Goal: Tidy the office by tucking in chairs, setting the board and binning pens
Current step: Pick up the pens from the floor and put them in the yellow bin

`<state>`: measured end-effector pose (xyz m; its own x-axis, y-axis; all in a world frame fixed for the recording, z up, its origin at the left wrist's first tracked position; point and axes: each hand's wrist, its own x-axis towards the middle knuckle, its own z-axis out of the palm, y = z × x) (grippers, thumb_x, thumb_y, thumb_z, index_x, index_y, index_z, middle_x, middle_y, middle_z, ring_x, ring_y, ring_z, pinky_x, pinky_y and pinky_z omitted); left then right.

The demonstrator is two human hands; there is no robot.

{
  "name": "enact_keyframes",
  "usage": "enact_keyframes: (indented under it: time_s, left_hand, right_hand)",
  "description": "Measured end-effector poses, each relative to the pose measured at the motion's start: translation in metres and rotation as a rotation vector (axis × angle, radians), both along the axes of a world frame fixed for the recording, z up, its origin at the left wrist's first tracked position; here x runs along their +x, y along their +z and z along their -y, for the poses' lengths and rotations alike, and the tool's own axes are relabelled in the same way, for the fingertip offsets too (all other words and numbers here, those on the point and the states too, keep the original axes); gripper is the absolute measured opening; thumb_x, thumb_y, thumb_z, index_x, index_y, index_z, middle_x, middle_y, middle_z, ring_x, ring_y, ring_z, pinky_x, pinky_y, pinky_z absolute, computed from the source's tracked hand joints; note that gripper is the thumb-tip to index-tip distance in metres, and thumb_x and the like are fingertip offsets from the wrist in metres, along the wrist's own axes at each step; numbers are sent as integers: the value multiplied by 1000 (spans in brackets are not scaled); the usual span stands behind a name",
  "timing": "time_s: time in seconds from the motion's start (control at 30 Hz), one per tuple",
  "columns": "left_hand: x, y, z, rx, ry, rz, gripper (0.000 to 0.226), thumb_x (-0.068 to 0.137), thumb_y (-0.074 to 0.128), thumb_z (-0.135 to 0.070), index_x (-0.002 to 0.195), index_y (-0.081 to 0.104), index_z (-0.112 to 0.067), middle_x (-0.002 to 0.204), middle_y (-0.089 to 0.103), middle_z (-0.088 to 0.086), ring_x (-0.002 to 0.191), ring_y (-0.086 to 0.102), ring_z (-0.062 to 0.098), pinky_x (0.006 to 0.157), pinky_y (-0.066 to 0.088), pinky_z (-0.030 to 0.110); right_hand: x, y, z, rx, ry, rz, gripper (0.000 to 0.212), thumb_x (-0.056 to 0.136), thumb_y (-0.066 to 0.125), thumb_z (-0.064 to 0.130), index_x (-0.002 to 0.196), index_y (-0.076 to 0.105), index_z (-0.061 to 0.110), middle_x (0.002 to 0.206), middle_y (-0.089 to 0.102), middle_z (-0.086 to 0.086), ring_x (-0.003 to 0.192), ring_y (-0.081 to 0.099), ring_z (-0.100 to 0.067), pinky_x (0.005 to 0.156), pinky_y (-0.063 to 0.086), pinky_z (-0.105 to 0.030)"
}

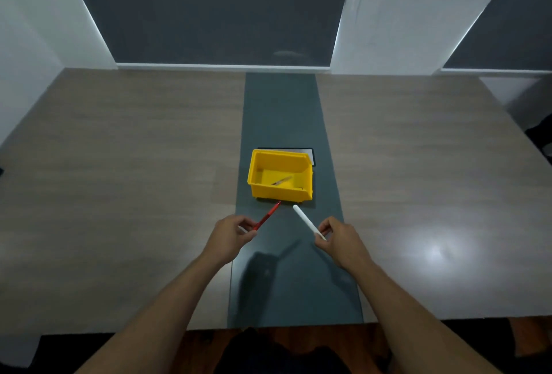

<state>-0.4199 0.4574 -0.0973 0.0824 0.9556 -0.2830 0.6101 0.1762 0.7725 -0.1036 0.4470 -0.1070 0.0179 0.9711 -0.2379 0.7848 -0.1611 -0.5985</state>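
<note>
A yellow plastic bin (303, 191) stands on the dark centre strip of the table, with one brownish pen (281, 181) lying on its floor. My left hand (231, 233) pinches the rear end of a red pen (267, 216), whose tip points up toward the bin's front wall. My right hand (339, 236) holds a white pen (307, 221) by its rear end, its far tip close to the bin's front right corner. Both pens are held above the table, just short of the bin.
A small white board with a black frame (309, 155) lies flat behind the bin, mostly hidden by it. The wide wooden table (134, 164) reaches the wall ahead; its near edge (298, 327) is close to my body. A dark chair part (540, 137) shows at the right.
</note>
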Motion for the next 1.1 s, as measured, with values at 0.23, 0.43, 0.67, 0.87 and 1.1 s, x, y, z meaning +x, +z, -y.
enact_keyframes:
  time_s: [0.23,0.43,0.67,0.87,1.1]
  left_hand:
    - [-10,-3,-74,27,-34,-48,11,90,84,-20,100,79,-23,94,73,-5,81,66,12,71,52,23]
    - [-7,-13,-115,9,5,-97,15,91,83,-20,105,81,-20,97,72,-2,80,62,6,67,44,16]
    - [5,-27,-161,9,-43,-178,17,92,82,-24,109,82,-21,101,70,-1,86,64,12,76,49,25]
    - [20,-40,-203,40,-166,-294,18,99,74,-26,115,81,-22,112,69,0,97,58,14,84,43,26]
    - [36,-63,-231,56,-242,-297,21,99,73,-21,118,81,-18,119,69,6,112,61,22,94,43,26]
  right_hand:
    - [-11,-8,-46,-32,-26,-35,19,90,81,30,92,62,31,81,68,12,70,64,-5,57,45,-23]
    - [-9,-14,-94,-29,-31,-56,16,93,79,26,96,63,29,85,67,9,74,62,-4,57,41,-18]
    - [-3,-29,-153,-18,-28,-50,13,95,77,23,101,67,28,97,70,4,86,63,-12,64,44,-25]
    - [-3,-52,-200,-30,0,-25,11,96,76,20,106,73,23,106,70,0,96,63,-20,72,44,-32]
    - [-14,-75,-234,-29,75,2,9,98,75,24,106,76,21,105,74,-3,101,62,-28,80,54,-42]
